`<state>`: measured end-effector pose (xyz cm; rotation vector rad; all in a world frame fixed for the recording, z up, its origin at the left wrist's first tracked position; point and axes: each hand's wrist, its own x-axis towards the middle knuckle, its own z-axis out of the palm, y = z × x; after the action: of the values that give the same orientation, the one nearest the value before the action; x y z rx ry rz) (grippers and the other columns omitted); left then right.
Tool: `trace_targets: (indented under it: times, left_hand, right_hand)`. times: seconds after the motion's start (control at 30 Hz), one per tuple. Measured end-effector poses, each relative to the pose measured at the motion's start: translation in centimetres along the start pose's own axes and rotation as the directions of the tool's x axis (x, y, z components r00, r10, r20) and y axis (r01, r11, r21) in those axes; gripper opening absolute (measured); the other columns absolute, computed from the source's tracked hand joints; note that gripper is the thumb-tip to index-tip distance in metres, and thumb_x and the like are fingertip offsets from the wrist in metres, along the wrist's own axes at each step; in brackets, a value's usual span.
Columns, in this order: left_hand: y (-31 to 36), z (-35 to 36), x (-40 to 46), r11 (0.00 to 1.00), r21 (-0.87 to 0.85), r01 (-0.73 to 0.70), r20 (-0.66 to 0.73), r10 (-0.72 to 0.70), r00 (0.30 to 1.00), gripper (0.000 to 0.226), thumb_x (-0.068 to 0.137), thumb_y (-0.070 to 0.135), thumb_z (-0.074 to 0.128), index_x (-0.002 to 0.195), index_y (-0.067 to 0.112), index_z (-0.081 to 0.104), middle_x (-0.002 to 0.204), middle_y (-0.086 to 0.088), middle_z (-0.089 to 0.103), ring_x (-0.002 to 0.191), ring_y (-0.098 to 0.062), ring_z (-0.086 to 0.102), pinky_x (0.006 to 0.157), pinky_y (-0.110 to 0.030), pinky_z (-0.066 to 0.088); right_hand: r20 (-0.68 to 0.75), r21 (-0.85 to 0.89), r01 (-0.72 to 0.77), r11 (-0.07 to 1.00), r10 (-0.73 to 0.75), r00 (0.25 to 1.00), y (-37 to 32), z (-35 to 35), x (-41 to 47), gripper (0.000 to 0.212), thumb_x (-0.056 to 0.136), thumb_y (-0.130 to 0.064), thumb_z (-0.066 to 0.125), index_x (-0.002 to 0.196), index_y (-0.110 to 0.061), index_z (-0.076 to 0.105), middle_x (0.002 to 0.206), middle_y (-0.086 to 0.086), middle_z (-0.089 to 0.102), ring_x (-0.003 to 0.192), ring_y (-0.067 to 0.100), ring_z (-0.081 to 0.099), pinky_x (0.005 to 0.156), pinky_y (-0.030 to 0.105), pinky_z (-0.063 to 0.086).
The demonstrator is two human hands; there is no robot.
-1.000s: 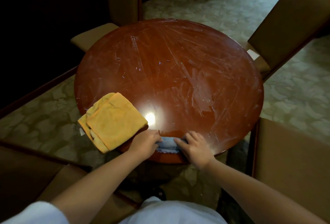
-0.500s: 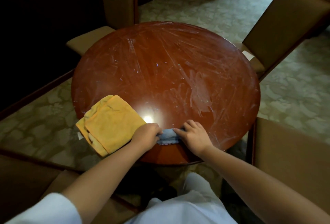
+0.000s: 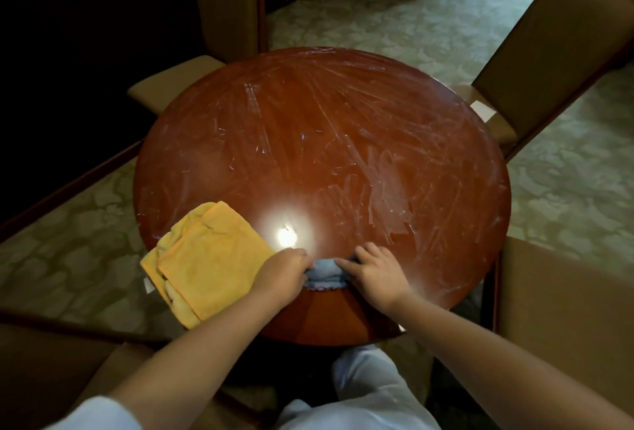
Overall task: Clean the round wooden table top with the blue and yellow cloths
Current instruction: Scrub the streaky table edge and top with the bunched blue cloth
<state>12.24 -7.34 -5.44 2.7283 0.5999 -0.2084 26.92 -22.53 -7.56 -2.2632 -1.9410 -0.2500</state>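
Both hands and the blue cloth [image 3: 324, 273] were found shifted inward from the near rim. Left hand [image 3: 281, 280] and right hand [image 3: 375, 273] fingers were curled, gripping it. Folded fuzzy yellow cloth [image 3: 206, 263] overhung the round, glossy, streaked tabletop [image 3: 326, 141]; far half lay open.

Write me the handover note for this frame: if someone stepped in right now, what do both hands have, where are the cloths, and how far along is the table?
Left hand: grips the left end of the bunched blue cloth.
Right hand: fingers on the blue cloth's right end, curled over it.
Blue cloth: at the near edge of the round wooden table top, between both hands.
Yellow cloth: folded, lying untouched at the near left edge, partly overhanging.
Done: nothing evident; pale streaks and smears cover most of the top.
Left: wipe the whole surface, then use the yellow cloth.
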Motion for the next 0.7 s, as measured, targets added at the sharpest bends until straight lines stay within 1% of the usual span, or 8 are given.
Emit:
trace_targets:
  times: [0.07, 0.17, 0.3, 0.4, 0.47, 0.53, 0.6, 0.7]
  left_hand:
    - [-0.2, -1.0, 1.4, 1.0, 0.0, 0.028, -0.022, -0.028, 0.999, 0.027, 0.087, 0.012, 0.058, 0.113, 0.014, 0.067, 0.112, -0.003, 0.062, 0.106, -0.022, 0.057, 0.084, -0.031, 0.045]
    - [-0.6, -1.9, 2.7, 0.999, -0.02, 0.033, 0.04, -0.033, 0.999, 0.026, 0.084, 0.012, 0.063, 0.109, 0.014, 0.07, 0.11, -0.002, 0.065, 0.101, -0.021, 0.059, 0.083, -0.029, 0.047]
    - [-0.4, -1.2, 1.8, 0.997, -0.053, -0.059, 0.139, 0.066, 0.988, 0.023, 0.087, 0.013, 0.064, 0.11, 0.015, 0.069, 0.11, 0.001, 0.064, 0.101, -0.016, 0.058, 0.079, -0.021, 0.041]
    - [-0.5, -1.3, 2.2, 0.997, -0.039, -0.066, 0.202, 0.073, 0.977, 0.023, 0.085, 0.015, 0.065, 0.107, 0.015, 0.07, 0.108, 0.001, 0.064, 0.099, -0.017, 0.058, 0.075, -0.021, 0.041]
    - [-1.0, -2.0, 3.7, 0.999, -0.022, -0.03, 0.176, 0.033, 0.984, 0.021, 0.081, 0.017, 0.066, 0.101, 0.015, 0.071, 0.105, -0.001, 0.066, 0.097, -0.02, 0.06, 0.075, -0.023, 0.045]
    - [-1.2, -2.5, 5.1, 1.0, 0.02, 0.0, 0.096, -0.001, 0.995, 0.021, 0.082, 0.016, 0.063, 0.101, 0.011, 0.07, 0.104, -0.005, 0.065, 0.096, -0.024, 0.061, 0.077, -0.029, 0.049]
    - [-0.9, -2.6, 5.7, 0.998, 0.046, 0.035, 0.05, -0.037, 0.998, 0.021, 0.084, 0.012, 0.061, 0.104, 0.009, 0.067, 0.107, -0.006, 0.061, 0.097, -0.026, 0.059, 0.077, -0.031, 0.047]
    - [-0.3, -2.4, 4.6, 0.996, 0.085, 0.002, 0.111, -0.012, 0.994, 0.009, 0.085, 0.009, 0.059, 0.094, 0.009, 0.061, 0.105, -0.007, 0.058, 0.094, -0.027, 0.057, 0.073, -0.033, 0.044]
  right_hand:
    - [0.045, -0.007, -0.04, 0.999, 0.04, 0.998, 0.5, -0.2, 1.8, 0.038, 0.065, -0.025, 0.075, 0.103, -0.027, 0.074, 0.075, -0.001, 0.057, 0.073, 0.024, 0.051, 0.057, 0.03, 0.04]
    - [0.134, 0.046, -0.058, 0.997, 0.051, 0.99, 0.4, -0.5, 2.2, 0.045, 0.055, -0.025, 0.085, 0.099, -0.025, 0.075, 0.075, -0.001, 0.057, 0.073, 0.025, 0.055, 0.057, 0.03, 0.043]
    - [0.158, 0.1, 0.0, 0.995, -0.016, 0.987, -0.5, -1.0, -0.9, 0.036, 0.066, -0.034, 0.071, 0.102, -0.027, 0.072, 0.078, -0.005, 0.055, 0.074, 0.02, 0.048, 0.072, 0.03, 0.03]
    - [0.153, 0.046, 0.052, 0.998, -0.059, 0.987, 0.5, -0.9, -0.1, 0.032, 0.069, -0.032, 0.069, 0.101, -0.028, 0.072, 0.077, -0.005, 0.055, 0.074, 0.022, 0.05, 0.075, 0.032, 0.029]
    - [0.148, -0.029, 0.045, 0.999, -0.041, 0.988, 1.5, -0.7, 2.1, 0.03, 0.066, -0.03, 0.073, 0.096, -0.028, 0.074, 0.074, -0.004, 0.057, 0.073, 0.024, 0.052, 0.076, 0.033, 0.029]
    - [0.184, -0.067, -0.025, 0.997, 0.037, 0.982, 1.9, -0.6, 4.4, 0.03, 0.061, -0.028, 0.08, 0.091, -0.027, 0.075, 0.074, -0.002, 0.059, 0.075, 0.026, 0.055, 0.077, 0.033, 0.03]
    - [0.24, -0.074, -0.115, 0.991, 0.129, 0.962, 1.7, -0.6, 5.6, 0.028, 0.062, -0.026, 0.079, 0.09, -0.026, 0.075, 0.076, -0.001, 0.06, 0.077, 0.026, 0.054, 0.074, 0.033, 0.037]
    - [0.249, 0.007, -0.108, 0.994, 0.103, 0.963, 0.8, -1.2, 4.4, 0.028, 0.053, -0.028, 0.081, 0.08, -0.027, 0.074, 0.07, -0.003, 0.054, 0.07, 0.024, 0.052, 0.063, 0.028, 0.041]
